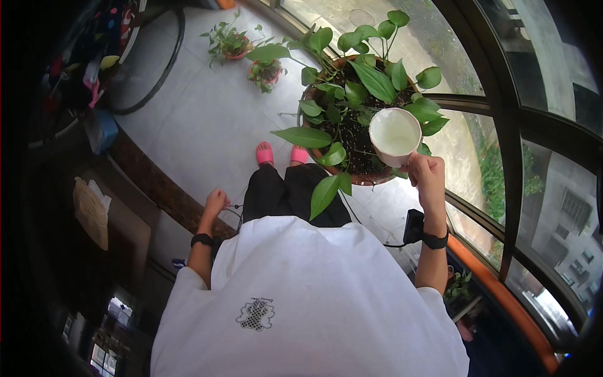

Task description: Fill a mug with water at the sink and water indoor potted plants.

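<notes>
My right hand (425,179) grips a white cup (395,136) by the side nearest me; any handle is hidden by the fingers. Pale, clear liquid seems to lie inside the cup, which is held over the right part of a large round plant pot (365,179). Dark soil (355,136) with small white specks fills that pot. From it grows a broad-leaved green pothos (374,82), some leaves hanging past the rim. Low at my left side hangs my left hand (216,201), fingers curled, with a thin black cable close by and nothing visible in its grasp.
Two small potted plants (231,45) stand on the grey tiled floor (207,113) beyond my pink slippers (264,154). Framed windows (506,155) run along the right. A bicycle wheel (176,56) is at upper left. The right wrist's device (414,226) trails a black cable.
</notes>
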The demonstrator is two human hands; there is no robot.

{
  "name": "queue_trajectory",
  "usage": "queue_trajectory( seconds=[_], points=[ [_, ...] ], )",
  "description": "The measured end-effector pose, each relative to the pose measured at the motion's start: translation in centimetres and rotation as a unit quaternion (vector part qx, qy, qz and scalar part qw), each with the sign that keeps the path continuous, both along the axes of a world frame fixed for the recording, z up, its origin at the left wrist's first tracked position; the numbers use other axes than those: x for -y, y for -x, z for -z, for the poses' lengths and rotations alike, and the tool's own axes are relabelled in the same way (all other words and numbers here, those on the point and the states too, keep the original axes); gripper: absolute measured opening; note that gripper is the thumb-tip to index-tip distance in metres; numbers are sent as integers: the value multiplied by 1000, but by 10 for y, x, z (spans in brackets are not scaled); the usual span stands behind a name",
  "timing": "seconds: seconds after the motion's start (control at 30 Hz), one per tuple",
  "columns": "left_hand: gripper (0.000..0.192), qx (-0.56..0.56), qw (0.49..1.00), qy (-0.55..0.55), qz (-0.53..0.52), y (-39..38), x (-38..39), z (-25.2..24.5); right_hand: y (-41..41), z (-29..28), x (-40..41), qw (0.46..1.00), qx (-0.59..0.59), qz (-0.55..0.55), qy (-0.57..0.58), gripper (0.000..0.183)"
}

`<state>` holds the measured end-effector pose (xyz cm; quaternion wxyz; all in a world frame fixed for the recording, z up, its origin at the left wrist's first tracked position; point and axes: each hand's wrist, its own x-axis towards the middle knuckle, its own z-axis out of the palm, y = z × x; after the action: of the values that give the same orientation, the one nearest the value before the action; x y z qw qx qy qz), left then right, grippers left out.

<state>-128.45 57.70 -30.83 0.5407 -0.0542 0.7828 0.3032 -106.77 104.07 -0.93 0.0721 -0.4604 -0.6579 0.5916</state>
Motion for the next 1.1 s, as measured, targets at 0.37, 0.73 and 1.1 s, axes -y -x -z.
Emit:
queue_trajectory(
  seconds=[0.37, 0.73, 1.1],
  points=[
    [17, 25, 999, 27, 1, -9, 0, -9, 14, -4, -18, 997, -22, 74, 9, 38],
    [18, 13, 1000, 13, -5, 3, -5, -3, 23, -18, -33, 996, -34, 88, 4, 37],
    [17, 13, 1000, 4, -4, 5, -11, -11, 19, -17, -47, 994, -16, 107, 3, 36]
  ],
)
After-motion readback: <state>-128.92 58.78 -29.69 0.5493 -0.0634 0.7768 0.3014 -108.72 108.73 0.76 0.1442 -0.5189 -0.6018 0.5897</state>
